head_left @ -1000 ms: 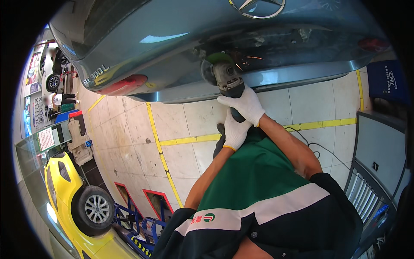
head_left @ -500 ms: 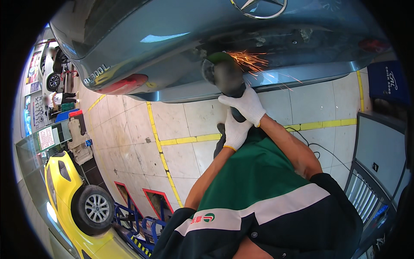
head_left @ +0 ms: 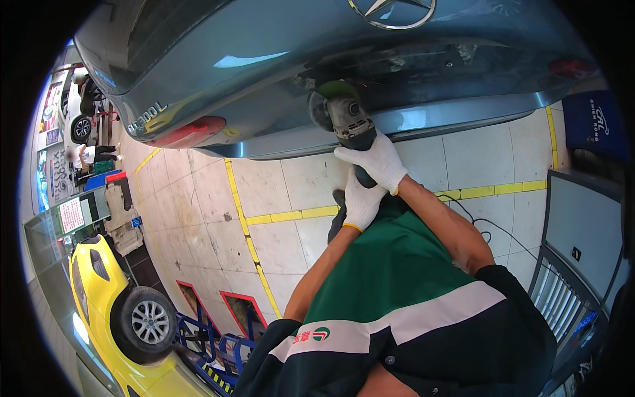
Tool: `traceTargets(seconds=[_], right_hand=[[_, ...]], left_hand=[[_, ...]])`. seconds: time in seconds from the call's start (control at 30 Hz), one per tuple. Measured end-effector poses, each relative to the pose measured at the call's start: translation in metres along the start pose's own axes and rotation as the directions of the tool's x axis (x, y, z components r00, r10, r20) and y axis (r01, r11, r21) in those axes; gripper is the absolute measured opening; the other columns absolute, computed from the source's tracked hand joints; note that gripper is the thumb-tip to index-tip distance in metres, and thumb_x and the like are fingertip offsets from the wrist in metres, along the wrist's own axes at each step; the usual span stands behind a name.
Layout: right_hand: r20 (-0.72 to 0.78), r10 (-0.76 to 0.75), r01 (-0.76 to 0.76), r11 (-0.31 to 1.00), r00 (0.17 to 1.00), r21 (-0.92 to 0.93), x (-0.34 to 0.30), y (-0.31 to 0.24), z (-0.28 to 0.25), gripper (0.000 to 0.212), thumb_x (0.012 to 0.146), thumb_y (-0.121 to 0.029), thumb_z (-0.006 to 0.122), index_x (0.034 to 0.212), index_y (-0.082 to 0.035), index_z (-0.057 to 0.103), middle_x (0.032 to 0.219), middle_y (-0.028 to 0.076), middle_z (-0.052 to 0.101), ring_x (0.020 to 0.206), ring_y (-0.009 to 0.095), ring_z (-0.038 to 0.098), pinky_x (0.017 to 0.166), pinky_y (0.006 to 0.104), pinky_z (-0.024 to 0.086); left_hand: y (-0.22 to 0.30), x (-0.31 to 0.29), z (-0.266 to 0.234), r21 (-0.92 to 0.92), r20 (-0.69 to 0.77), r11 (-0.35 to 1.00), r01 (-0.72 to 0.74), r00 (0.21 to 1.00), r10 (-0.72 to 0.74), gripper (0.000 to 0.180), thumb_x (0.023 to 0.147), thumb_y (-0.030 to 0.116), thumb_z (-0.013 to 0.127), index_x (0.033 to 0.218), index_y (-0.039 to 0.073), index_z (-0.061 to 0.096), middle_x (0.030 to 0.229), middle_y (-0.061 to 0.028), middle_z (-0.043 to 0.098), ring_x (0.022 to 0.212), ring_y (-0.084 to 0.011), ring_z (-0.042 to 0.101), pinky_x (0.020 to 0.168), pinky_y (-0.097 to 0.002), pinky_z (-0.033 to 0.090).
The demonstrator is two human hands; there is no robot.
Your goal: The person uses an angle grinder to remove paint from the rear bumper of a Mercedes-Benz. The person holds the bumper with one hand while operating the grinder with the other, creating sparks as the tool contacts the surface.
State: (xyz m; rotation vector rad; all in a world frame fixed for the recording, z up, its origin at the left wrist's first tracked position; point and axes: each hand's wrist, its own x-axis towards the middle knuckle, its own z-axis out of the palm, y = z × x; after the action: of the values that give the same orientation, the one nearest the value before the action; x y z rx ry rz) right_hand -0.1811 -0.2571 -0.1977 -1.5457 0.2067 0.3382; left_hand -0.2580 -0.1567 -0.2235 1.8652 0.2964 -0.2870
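An angle grinder (head_left: 350,119) with a green guard and a round disc is held up to the rear of a grey-blue car (head_left: 264,86). My left hand (head_left: 364,200), in a white knitted glove, grips the rear of the grinder's body close to my apron. Farther forward, my right hand (head_left: 380,161), gloved the same way, is wrapped round the body behind the head. The disc is at the dark recess above the bumper (head_left: 423,119); whether it touches the metal cannot be told. A few faint sparks show beside the guard.
A black cable (head_left: 473,215) lies on the tiled floor to my right, by a grey cabinet (head_left: 582,231). A yellow car (head_left: 99,278) and blue metal frames (head_left: 228,354) stand at lower left. Two people (head_left: 89,155) are far left. A blue box (head_left: 595,126) is at right.
The bright orange spray of sparks has faded to a few faint streaks. Both hands and the grinder stay in nearly the same place.
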Motion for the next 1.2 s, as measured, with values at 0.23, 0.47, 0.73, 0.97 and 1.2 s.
traceTargets(seconds=[0.23, 0.47, 0.73, 0.97, 1.2], right_hand=[[0.008, -0.002, 0.003, 1.0, 1.0, -0.012, 0.002, 0.001, 0.0, 0.078, 0.072, -0.041, 0.089, 0.128, 0.004, 0.06, 0.119, 0.019, 0.071, 0.11, 0.03, 0.069, 0.097, 0.0363, 0.053], [0.01, 0.015, -0.015, 1.0, 1.0, -0.027, 0.0, -0.004, -0.001, 0.078, 0.072, -0.041, 0.089, 0.128, 0.004, 0.06, 0.118, 0.019, 0.071, 0.11, 0.03, 0.069, 0.097, 0.0364, 0.053], [0.015, 0.015, -0.015, 1.0, 1.0, 0.002, 0.0, 0.0, 0.001, 0.075, 0.072, -0.04, 0.089, 0.126, 0.004, 0.061, 0.117, 0.018, 0.072, 0.109, 0.028, 0.069, 0.096, 0.0357, 0.053], [0.021, 0.025, -0.026, 0.999, 0.999, 0.034, 0.001, 0.003, 0.001, 0.072, 0.073, -0.038, 0.09, 0.125, 0.003, 0.062, 0.115, 0.016, 0.072, 0.107, 0.026, 0.069, 0.095, 0.0348, 0.053], [0.019, 0.028, -0.028, 0.999, 0.999, 0.024, 0.0, -0.001, -0.002, 0.073, 0.073, -0.038, 0.09, 0.127, 0.003, 0.062, 0.117, 0.017, 0.072, 0.108, 0.027, 0.069, 0.096, 0.0354, 0.053]], left_hand=[[0.006, -0.002, -0.002, -0.001, 0.018, 1.0, 0.029, 0.999, -0.029, 0.079, 0.081, 0.026, 0.081, 0.144, -0.002, 0.044, 0.132, -0.0221, 0.061, 0.124, -0.0338, 0.06, 0.103, -0.0411, 0.047], [0.003, -0.001, -0.001, 0.059, -0.018, 0.998, 0.012, 1.0, -0.011, 0.077, 0.077, 0.033, 0.084, 0.136, -0.002, 0.048, 0.123, -0.0225, 0.068, 0.117, -0.0353, 0.066, 0.099, -0.0413, 0.051], [0.001, -0.002, -0.002, 0.004, 0.027, 0.998, 0.064, 0.998, -0.064, 0.076, 0.081, 0.024, 0.082, 0.143, -0.003, 0.045, 0.132, -0.021, 0.062, 0.124, -0.0321, 0.06, 0.103, -0.0403, 0.048], [-0.007, 0.0, 0.0, -0.005, -0.024, 1.0, 0.02, 1.0, -0.02, 0.076, 0.077, 0.034, 0.085, 0.134, -0.001, 0.049, 0.122, -0.0219, 0.068, 0.116, -0.0341, 0.067, 0.099, -0.0407, 0.051], [0.0, -0.001, 0.001, -0.02, -0.024, 1.0, -0.01, 1.0, 0.01, 0.075, 0.078, 0.034, 0.084, 0.134, -0.001, 0.049, 0.124, -0.0218, 0.068, 0.117, -0.034, 0.066, 0.1, -0.0401, 0.051]])
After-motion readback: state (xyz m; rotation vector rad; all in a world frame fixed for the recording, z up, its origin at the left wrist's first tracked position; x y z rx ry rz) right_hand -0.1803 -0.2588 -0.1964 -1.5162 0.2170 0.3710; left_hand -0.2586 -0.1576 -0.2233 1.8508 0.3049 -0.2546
